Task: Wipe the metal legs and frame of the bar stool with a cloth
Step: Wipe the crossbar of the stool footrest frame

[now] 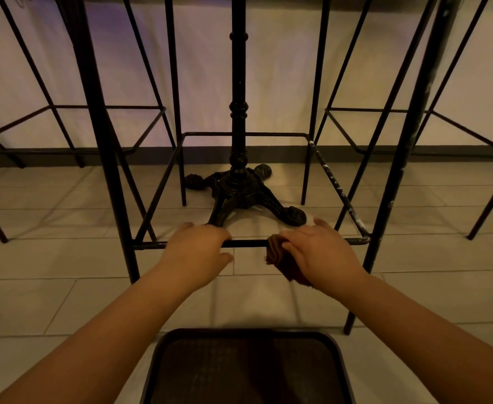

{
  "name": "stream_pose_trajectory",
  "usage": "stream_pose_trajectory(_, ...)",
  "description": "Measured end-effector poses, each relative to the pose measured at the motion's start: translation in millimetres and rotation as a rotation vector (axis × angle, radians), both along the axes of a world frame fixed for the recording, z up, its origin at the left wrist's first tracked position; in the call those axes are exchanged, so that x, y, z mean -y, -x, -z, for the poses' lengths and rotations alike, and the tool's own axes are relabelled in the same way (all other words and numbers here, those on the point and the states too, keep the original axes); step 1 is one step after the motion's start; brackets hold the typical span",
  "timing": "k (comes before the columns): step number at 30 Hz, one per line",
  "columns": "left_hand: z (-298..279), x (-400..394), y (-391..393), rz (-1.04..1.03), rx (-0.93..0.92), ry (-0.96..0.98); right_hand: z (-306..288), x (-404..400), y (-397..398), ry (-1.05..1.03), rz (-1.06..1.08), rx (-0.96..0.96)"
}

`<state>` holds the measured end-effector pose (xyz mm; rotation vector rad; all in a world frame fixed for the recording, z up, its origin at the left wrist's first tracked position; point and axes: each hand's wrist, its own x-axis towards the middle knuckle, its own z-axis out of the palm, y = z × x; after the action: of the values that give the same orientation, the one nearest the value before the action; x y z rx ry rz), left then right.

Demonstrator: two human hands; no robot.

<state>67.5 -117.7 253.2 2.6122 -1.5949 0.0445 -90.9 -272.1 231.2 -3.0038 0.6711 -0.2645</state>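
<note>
Left hand [196,249] curled over thin black metal footrest bar [248,243] of the bar stool. Right hand [319,252] gripping folded brown cloth [277,252] (wrapped around that bar).

A pale tiled floor [64,293] carries thin black stool legs [128,258] and an ornate table base [239,196].

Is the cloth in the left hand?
No, the right hand holds the cloth on the bar; the left hand grips bare bar.
</note>
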Motion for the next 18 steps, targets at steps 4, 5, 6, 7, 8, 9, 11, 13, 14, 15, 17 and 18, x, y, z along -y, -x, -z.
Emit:
stream_pose_trajectory(4,5.2,15.6,8.3,0.055,0.018,-0.01,-5.5,0.4,-12.2,-0.018,0.065,-0.03)
stream_pose_trajectory(5,4.8,17.1,7.0,0.045,0.013,-0.033,-6.0,1.3,-14.7,-0.019,0.073,-0.032)
stream_pose_trajectory(6,3.9,17.3,5.7,0.035,0.006,-0.051,-5.6,1.5,-16.1,-0.019,0.078,-0.03)
stream_pose_trajectory(7,3.3,17.1,4.8,0.031,0.01,-0.062,-3.7,1.3,-15.2,-0.017,0.079,-0.024)
stream_pose_trajectory(8,3.0,16.7,4.6,0.031,0.026,-0.069,-0.9,0.9,-12.1,-0.016,0.07,-0.01)
stream_pose_trajectory(9,2.9,16.8,4.6,0.036,0.043,-0.072,2.7,0.6,-7.0,-0.009,0.049,0.011)
stream_pose_trajectory(11,3.5,16.9,4.9,0.047,0.054,-0.063,8.5,0.9,2.9,0.023,0.0,0.032)
stream_pose_trajectory(13,4.7,17.3,5.1,0.055,0.054,-0.039,9.3,2.8,5.0,0.059,-0.008,0.004)
stream_pose_trajectory(14,5.1,17.2,5.5,0.057,0.059,-0.029,8.0,2.9,2.0,0.065,0.006,-0.005)
stream_pose_trajectory(15,5.2,17.5,6.1,0.056,0.069,-0.018,6.6,3.0,-2.6,0.054,0.027,0.005)
stream_pose_trajectory(17,4.7,19.4,9.1,0.048,0.075,-0.014,3.1,3.4,-11.2,0.003,0.078,0.02)
stream_pose_trajectory(18,3.6,21.2,11.6,0.048,0.065,-0.024,2.1,4.4,-13.8,-0.012,0.1,0.012)
